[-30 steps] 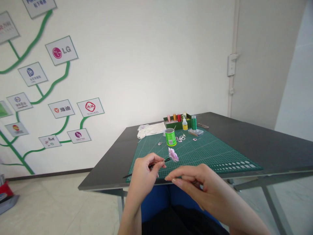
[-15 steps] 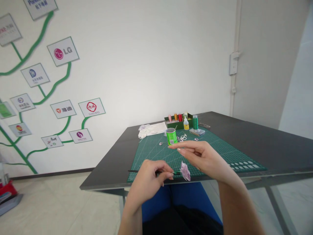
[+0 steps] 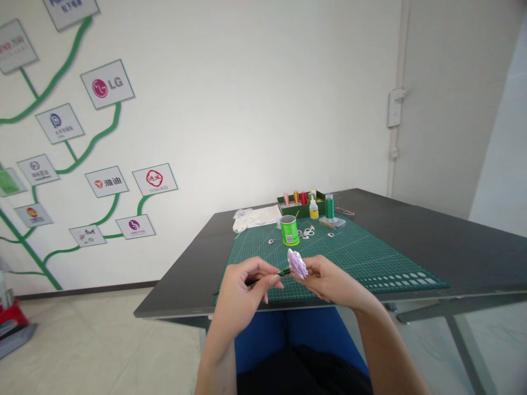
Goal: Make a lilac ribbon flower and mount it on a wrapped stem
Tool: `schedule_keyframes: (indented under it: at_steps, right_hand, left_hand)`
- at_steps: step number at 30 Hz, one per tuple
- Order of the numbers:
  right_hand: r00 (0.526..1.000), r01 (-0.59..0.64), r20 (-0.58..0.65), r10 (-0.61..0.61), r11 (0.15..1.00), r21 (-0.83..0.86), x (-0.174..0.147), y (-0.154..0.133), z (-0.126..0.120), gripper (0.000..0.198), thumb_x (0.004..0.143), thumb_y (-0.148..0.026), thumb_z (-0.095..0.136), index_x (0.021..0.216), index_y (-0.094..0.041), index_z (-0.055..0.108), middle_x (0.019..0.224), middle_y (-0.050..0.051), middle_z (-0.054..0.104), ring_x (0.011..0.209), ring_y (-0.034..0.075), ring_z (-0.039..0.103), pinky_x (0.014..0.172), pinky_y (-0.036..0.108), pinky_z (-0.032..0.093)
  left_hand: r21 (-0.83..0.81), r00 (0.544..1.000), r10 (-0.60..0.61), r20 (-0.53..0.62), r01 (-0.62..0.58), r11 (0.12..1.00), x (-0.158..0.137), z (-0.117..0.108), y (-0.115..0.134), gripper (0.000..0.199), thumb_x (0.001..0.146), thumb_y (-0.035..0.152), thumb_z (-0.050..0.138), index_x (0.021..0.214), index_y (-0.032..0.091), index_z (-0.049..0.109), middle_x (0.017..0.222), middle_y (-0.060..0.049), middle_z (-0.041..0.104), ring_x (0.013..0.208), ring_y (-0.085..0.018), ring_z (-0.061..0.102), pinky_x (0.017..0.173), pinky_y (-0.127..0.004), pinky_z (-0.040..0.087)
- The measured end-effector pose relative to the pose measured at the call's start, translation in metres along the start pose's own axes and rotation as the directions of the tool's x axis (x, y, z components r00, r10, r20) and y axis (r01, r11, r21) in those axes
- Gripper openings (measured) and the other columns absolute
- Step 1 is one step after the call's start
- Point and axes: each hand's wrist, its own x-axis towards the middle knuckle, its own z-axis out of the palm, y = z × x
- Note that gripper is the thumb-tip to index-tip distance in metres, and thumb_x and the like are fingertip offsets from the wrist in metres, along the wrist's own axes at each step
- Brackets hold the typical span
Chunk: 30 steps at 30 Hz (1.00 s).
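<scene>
A pale lilac artificial flower (image 3: pixel 297 264) is held over the near edge of the green cutting mat, its petals tilted up and to the right. My left hand (image 3: pixel 249 285) is closed in a pinch round its thin dark-green stem (image 3: pixel 284 272). Something thin and black runs through the same hand; whether it is part of the stem I cannot tell. My right hand (image 3: pixel 329 278) meets the petals from the right, with thumb and curled fingers at the flower's edge. Some of the right fingertips are hidden behind the bloom.
A green can (image 3: pixel 290 231) stands on the cutting mat (image 3: pixel 255 249), with small white loops (image 3: pixel 307 232) beside it. Farther back are a glue bottle (image 3: pixel 313 208), a green thread spool (image 3: pixel 329 206), a box of spools (image 3: pixel 293 208) and a white sheet (image 3: pixel 263 215).
The flower has risen and turned its petals upward, with my left hand still on the stem. My right hand has come down from above the flower to its right side and closed in on the petals.
</scene>
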Motion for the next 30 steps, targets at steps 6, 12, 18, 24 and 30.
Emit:
schedule_keyframes:
  at_steps: [6, 12, 18, 24, 30]
  right_hand:
    - [0.995, -0.018, 0.097, 0.024, 0.998, -0.062, -0.015, -0.003, 0.0, 0.041, 0.101, -0.046, 0.063, 0.112, -0.013, 0.085, 0.049, -0.007, 0.043, 0.043, 0.01, 0.038, 0.043, 0.021, 0.029]
    - [0.983, 0.023, 0.184, -0.009, 0.997, -0.078, -0.024, -0.011, -0.001, 0.036, 0.102, -0.042, 0.063, 0.109, -0.016, 0.088, 0.047, -0.006, 0.046, 0.042, 0.01, 0.041, 0.042, 0.02, 0.029]
    - [0.959, 0.095, 0.277, -0.056, 0.987, -0.131, -0.036, -0.012, -0.004, 0.036, 0.104, -0.043, 0.064, 0.109, -0.018, 0.089, 0.052, -0.002, 0.06, 0.043, 0.011, 0.052, 0.045, 0.021, 0.037]
    - [0.942, 0.262, 0.255, -0.217, 0.952, -0.16, -0.045, -0.021, -0.008, 0.033, 0.104, -0.044, 0.068, 0.105, -0.02, 0.09, 0.065, 0.003, 0.074, 0.047, 0.011, 0.046, 0.048, 0.024, 0.035]
    - [0.924, 0.348, 0.196, -0.329, 0.935, -0.07, -0.05, -0.023, -0.01, 0.043, 0.103, -0.057, 0.067, 0.108, -0.021, 0.091, 0.058, 0.002, 0.069, 0.046, 0.011, 0.045, 0.049, 0.027, 0.033]
  left_hand:
    - [-0.039, 0.989, 0.038, -0.146, -0.044, 0.998, 0.004, 0.0, -0.002, 0.025, 0.084, 0.037, 0.081, 0.093, 0.014, 0.077, 0.069, -0.007, 0.079, 0.045, -0.01, 0.052, 0.045, -0.021, 0.043]
    - [-0.003, 0.982, 0.042, -0.185, -0.043, 0.999, 0.006, -0.001, -0.008, 0.023, 0.083, 0.035, 0.078, 0.09, 0.013, 0.08, 0.068, -0.008, 0.079, 0.045, -0.01, 0.051, 0.045, -0.021, 0.043]
    - [0.055, 0.975, 0.038, -0.22, -0.027, 0.998, 0.007, -0.004, -0.01, 0.02, 0.082, 0.033, 0.077, 0.09, 0.015, 0.082, 0.068, -0.007, 0.079, 0.046, -0.011, 0.053, 0.046, -0.022, 0.045]
    - [0.084, 0.981, 0.047, -0.188, -0.031, 0.996, 0.009, -0.003, -0.011, 0.019, 0.084, 0.032, 0.076, 0.089, 0.015, 0.083, 0.069, -0.008, 0.08, 0.047, -0.012, 0.054, 0.047, -0.023, 0.045]
    - [0.123, 0.991, 0.088, -0.106, -0.074, 0.99, 0.007, -0.001, -0.013, 0.016, 0.089, 0.03, 0.073, 0.092, 0.016, 0.081, 0.074, -0.009, 0.082, 0.056, -0.017, 0.067, 0.049, -0.023, 0.047]
